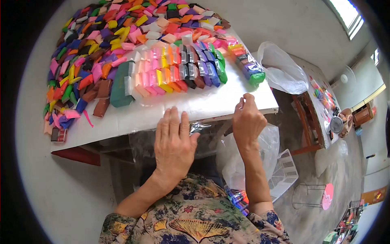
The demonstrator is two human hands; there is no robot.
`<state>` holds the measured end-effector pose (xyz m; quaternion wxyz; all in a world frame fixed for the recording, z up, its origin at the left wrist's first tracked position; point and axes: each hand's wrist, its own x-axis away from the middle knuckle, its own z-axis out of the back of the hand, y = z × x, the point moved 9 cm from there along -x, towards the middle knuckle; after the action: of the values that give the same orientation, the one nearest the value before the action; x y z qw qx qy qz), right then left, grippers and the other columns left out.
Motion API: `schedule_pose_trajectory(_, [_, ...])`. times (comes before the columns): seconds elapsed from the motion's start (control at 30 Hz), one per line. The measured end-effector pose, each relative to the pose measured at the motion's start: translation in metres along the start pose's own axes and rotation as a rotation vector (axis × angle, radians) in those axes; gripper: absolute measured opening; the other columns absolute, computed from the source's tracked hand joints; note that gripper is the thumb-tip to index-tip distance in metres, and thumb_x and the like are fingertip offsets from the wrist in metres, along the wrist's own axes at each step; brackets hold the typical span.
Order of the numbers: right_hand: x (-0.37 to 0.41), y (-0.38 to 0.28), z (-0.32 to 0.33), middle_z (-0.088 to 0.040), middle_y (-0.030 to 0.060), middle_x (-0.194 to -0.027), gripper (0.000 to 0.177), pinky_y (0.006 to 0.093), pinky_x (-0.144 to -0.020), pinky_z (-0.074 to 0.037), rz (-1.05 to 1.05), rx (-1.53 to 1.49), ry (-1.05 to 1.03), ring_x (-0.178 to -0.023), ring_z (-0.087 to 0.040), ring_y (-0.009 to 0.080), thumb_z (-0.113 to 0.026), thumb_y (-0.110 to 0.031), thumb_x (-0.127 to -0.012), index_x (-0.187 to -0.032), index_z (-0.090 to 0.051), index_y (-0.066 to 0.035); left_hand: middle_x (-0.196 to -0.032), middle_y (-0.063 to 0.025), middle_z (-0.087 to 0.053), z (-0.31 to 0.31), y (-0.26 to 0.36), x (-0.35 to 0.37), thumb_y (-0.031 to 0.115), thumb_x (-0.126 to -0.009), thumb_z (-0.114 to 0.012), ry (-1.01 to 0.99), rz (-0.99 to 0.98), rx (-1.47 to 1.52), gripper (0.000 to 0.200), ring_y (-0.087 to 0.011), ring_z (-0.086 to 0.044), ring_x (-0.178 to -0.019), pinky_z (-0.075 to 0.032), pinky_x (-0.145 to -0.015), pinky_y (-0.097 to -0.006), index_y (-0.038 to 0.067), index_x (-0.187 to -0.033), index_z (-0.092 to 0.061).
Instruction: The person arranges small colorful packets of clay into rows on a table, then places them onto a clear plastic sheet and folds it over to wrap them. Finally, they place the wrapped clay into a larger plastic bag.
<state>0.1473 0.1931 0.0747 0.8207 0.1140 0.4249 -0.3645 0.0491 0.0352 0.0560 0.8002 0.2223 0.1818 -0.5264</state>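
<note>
Head view. Lower centre: the person's floral-print garment [195,221]. Above it, the left hand [174,140] lies open and flat, palm down, fingers over the near edge of the white table [227,103]. Crinkled clear plastic film [200,127] hangs just beside this hand, under the edge. Right of centre, the right hand [245,120] is raised with fingertips [243,99] pinched together at the table edge; whether they grip anything cannot be told. Beyond the hands, rows of wrapped clay bars [174,71] lie side by side. A heap of loose coloured clay blocks [89,49] fills the upper left. Handling judgement: the film looks thin and slippery, so a fingertip pinch, steadied by the flat hand, suits it.
</note>
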Motion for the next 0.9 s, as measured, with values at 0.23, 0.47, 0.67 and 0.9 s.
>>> schedule_pose_trajectory(0.23, [0.003,-0.008,-0.018,-0.059,0.0068,-0.069,0.014,0.0363,-0.050,-0.047,0.038,-0.041,0.019,-0.056,-0.062,0.0240,-0.067,-0.013,-0.088,-0.087,-0.054,-0.008,-0.147,-0.0278,-0.041,-0.026,-0.047,0.006,0.045,-0.101,-0.048,0.046,0.137,-0.201,0.066,-0.0454,-0.036,-0.137,-0.025,-0.114,-0.0604,-0.005,-0.142,-0.043])
schedule_pose_trajectory(0.47, [-0.006,-0.011,0.001,-0.061,0.0075,-0.074,0.027,0.0395,-0.061,-0.048,0.051,0.035,-0.026,-0.066,-0.063,0.0272,-0.074,-0.016,-0.083,-0.102,-0.060,-0.004,-0.150,-0.0286,-0.036,-0.029,-0.057,0.007,0.049,-0.101,-0.046,0.010,0.228,-0.230,0.071,-0.0465,-0.034,-0.139,-0.023,-0.113,-0.0619,-0.005,-0.145,-0.039])
schedule_pose_trajectory(0.67, [0.035,-0.066,0.071,-0.065,0.0140,-0.104,0.036,0.0401,-0.075,-0.050,0.285,-0.309,0.111,-0.089,-0.062,0.0304,-0.077,-0.019,-0.081,-0.108,-0.065,0.001,-0.151,-0.0286,-0.034,-0.026,-0.056,0.006,0.048,-0.099,-0.049,0.044,0.238,-0.209,0.071,-0.0462,-0.034,-0.139,-0.026,-0.112,-0.0599,-0.005,-0.145,-0.039])
schedule_pose_trajectory(0.9, [0.046,-0.112,-0.012,-0.053,0.0283,-0.133,0.051,0.0537,-0.108,-0.040,0.359,-0.508,-0.275,-0.124,-0.053,0.0437,-0.067,-0.022,-0.091,-0.127,-0.055,0.011,-0.151,-0.0312,-0.033,-0.018,-0.055,0.008,0.041,-0.098,-0.053,0.089,0.200,-0.175,0.067,-0.0485,-0.033,-0.139,-0.028,-0.112,-0.0567,-0.007,-0.144,-0.040])
